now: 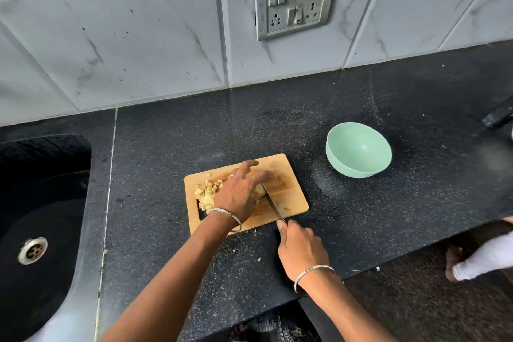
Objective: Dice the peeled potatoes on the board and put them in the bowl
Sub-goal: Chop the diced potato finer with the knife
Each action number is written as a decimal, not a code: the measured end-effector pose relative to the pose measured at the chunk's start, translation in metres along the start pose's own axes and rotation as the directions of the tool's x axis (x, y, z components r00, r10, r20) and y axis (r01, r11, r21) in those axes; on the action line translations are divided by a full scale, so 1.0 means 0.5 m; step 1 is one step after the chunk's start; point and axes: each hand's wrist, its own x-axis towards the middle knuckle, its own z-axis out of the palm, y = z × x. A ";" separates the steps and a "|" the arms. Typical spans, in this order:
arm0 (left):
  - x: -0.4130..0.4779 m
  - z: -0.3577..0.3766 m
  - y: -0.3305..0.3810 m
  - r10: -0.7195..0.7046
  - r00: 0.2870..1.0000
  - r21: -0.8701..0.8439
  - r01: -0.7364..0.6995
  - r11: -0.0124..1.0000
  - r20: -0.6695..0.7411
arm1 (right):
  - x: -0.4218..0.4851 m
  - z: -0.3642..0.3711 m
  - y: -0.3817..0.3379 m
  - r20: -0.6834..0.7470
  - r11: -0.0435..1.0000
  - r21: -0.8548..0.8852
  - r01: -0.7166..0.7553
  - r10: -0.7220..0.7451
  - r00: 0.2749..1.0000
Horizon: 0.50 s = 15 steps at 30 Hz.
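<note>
Left of the left grip [238, 191] a pile of dice [206, 191] lies on the board [291, 200]. That grip arches over the potato [259, 190], fingers bent round it, pinning it down. Just to its right the knife [273, 204] bites in, its handle wrapped in the right grip [301, 251], forefinger along the spine. Best to tuck the fingertips back and keep the slices even. The bowl [361, 147], empty, stands well apart, beyond and right of the right grip

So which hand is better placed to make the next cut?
Right. The right hand grips the knife, blade against the potato on the board; the left hand holds the potato steady beside the dice.
</note>
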 end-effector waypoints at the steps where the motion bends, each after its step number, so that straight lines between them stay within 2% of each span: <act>1: 0.002 -0.005 -0.002 -0.003 1.000 -0.016 0.004 1.000 0.023 | 0.000 -0.003 -0.005 -0.010 1.000 0.007 0.006 -0.006 1.000; 4: 0.006 -0.020 -0.004 -0.052 0.998 -0.079 0.055 0.995 0.040 | 0.006 -0.009 -0.020 -0.028 0.999 0.043 0.011 -0.009 1.000; 7: 0.008 -0.028 -0.004 -0.042 0.997 -0.104 0.049 0.993 0.061 | 0.019 -0.012 -0.032 -0.009 0.998 0.059 -0.008 0.008 1.000; 11: 0.013 -0.025 -0.010 0.029 0.995 0.004 -0.030 1.000 0.098 | 0.027 -0.005 -0.034 0.002 0.998 0.055 -0.012 0.011 1.000; 15: 0.031 -0.036 -0.004 0.031 0.986 0.127 -0.053 0.990 0.164 | 0.032 0.001 -0.028 0.004 0.999 0.051 -0.004 0.004 1.000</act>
